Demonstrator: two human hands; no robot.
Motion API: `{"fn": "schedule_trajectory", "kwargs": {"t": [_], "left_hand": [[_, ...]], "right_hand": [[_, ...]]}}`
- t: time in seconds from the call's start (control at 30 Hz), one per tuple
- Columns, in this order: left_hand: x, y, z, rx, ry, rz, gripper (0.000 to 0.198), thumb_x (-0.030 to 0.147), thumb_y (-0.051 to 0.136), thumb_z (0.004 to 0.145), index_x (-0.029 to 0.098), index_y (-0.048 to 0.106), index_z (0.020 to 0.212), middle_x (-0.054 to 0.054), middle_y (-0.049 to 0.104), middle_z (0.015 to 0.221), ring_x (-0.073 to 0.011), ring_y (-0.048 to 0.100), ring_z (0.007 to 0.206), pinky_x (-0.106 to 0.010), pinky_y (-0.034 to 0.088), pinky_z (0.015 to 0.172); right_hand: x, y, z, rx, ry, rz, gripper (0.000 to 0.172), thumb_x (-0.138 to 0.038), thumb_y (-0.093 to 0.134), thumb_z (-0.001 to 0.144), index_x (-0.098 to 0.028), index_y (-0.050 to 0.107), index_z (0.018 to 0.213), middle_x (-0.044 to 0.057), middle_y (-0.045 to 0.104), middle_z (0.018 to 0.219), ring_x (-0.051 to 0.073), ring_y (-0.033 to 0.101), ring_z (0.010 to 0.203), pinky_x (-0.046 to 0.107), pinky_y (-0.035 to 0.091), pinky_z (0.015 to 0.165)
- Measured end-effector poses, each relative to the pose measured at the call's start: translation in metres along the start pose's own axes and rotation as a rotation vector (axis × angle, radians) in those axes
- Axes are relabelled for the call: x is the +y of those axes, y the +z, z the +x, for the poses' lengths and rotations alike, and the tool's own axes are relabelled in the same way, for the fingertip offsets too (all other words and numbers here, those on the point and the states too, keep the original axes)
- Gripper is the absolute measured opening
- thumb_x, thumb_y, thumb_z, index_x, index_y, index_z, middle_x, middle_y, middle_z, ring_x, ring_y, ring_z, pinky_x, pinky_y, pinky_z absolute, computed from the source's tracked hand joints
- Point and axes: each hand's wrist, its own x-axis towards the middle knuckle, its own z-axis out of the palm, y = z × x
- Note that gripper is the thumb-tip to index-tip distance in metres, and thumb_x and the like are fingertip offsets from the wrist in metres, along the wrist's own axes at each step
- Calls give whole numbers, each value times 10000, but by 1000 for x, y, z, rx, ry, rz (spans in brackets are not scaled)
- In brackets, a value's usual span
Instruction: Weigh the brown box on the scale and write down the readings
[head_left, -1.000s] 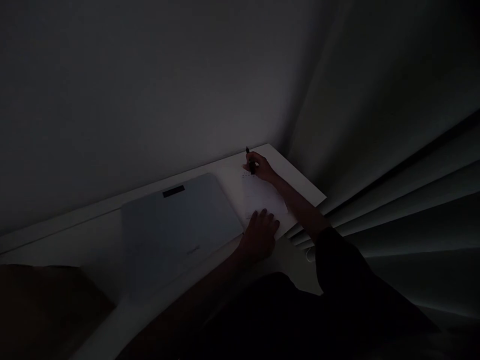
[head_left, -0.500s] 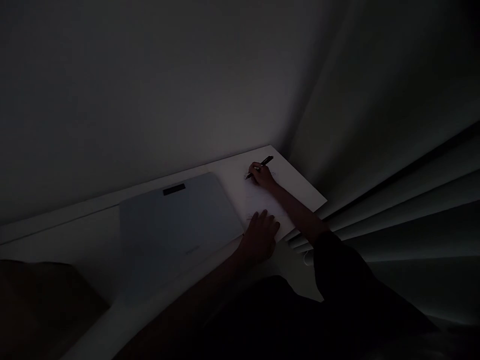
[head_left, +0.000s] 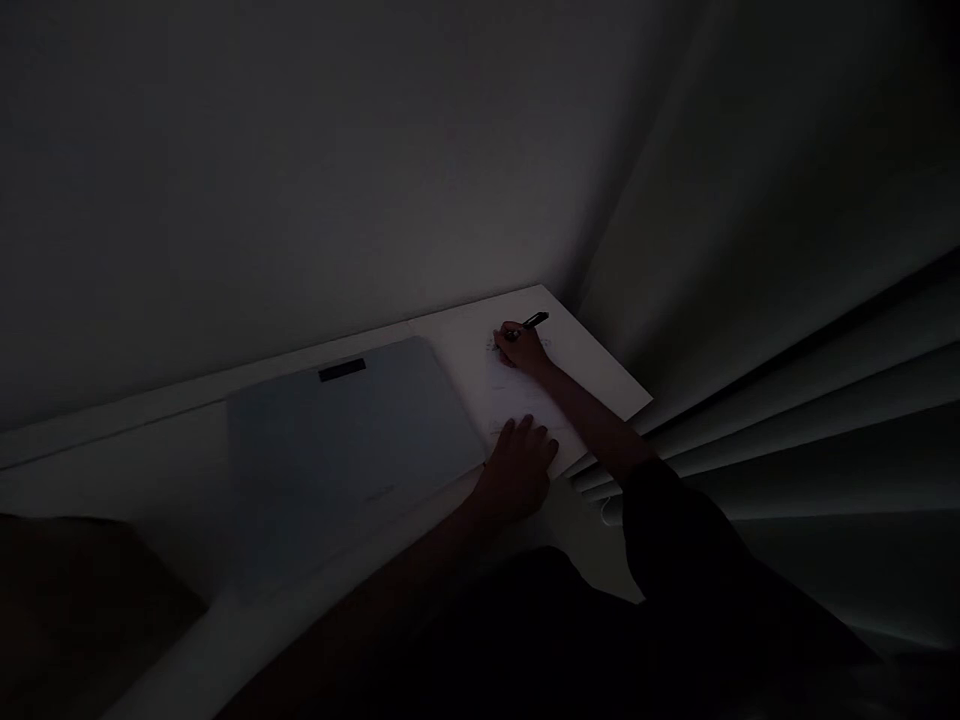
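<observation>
While the right hand (head_left: 523, 347) grips a pen (head_left: 534, 322) on the paper (head_left: 517, 395), left hand (head_left: 517, 465) open flat on the sheet, pen at its twelve o'clock.

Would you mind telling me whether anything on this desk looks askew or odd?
Nothing stands out, though the picture is very dim. The right hand holds a pen on the paper, and the left hand rests on its near edge.

the pad (head_left: 345, 440) lies on the surface (head_left: 150, 470), a strip (head_left: 342, 369) at its far edge. just right of the pad lies a sheet of paper (head_left: 517, 395). the left hand (head_left: 521, 470) rests by the pad's near right corner, the right hand (head_left: 521, 345) with a pen (head_left: 534, 322) beyond the pad's far right corner. slats (head_left: 787, 400) hang further right of the pad.
</observation>
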Motion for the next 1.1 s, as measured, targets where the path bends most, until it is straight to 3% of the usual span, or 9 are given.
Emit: {"fn": "schedule_trajectory", "kwargs": {"t": [0.53, 0.87, 1.1], "left_hand": [[0, -1, 2, -58, -19, -31, 468, 218, 468, 930, 130, 511, 1388, -169, 510, 1460, -427, 362, 1452, -658, 324, 1205], [0, 6, 0, -2, -20, -26, 446, 195, 473, 917, 138, 531, 1356, -162, 530, 1445, -415, 374, 1449, -648, 329, 1207], [-1, 1, 2, -32, -17, -45, 458, 177, 501, 892, 133, 529, 1347, -181, 518, 1451, -424, 359, 1455, -665, 310, 1209]], "right_hand": [[-1, 1, -1, -26, -39, -70, 295, -374, 528, 920, -234, 392, 699, -63, 458, 501, 93, 473, 467, 207, 396, 518], [-1, 1, 1, -15, -53, -102, 299, -359, 530, 957, -222, 403, 724, -63, 453, 522, 88, 503, 490, 203, 410, 546], [2, 3, 4, -20, -67, -69, 303, -291, 525, 963, -215, 383, 705, -86, 409, 512, 51, 445, 455, 186, 393, 547]]}}
